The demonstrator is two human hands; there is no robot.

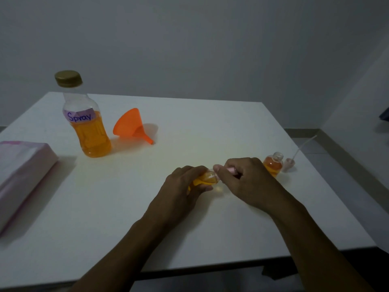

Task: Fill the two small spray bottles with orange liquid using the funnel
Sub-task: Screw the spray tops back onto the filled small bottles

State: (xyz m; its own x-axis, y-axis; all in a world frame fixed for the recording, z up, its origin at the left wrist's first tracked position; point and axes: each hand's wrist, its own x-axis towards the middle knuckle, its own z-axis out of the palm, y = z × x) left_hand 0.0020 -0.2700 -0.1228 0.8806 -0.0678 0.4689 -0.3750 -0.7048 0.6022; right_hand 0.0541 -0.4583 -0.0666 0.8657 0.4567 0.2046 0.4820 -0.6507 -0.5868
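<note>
Lying between both hands' fingers (207, 187), the spray bottle (207, 179) (orange-filled).

Landmark: the labelled refill bottle (88, 121), standing upright on the table (210, 127) at its far left.
Funnel (132, 126): just right of it, lying on its side.
Wrapped packet (23, 173): left and nearer.
Held spray bottle (207, 179): right and nearer (tilted between both hands).
Open spray bottle (273, 165): far right, upright.
Spray pump (291, 162): just beyond that.
</note>
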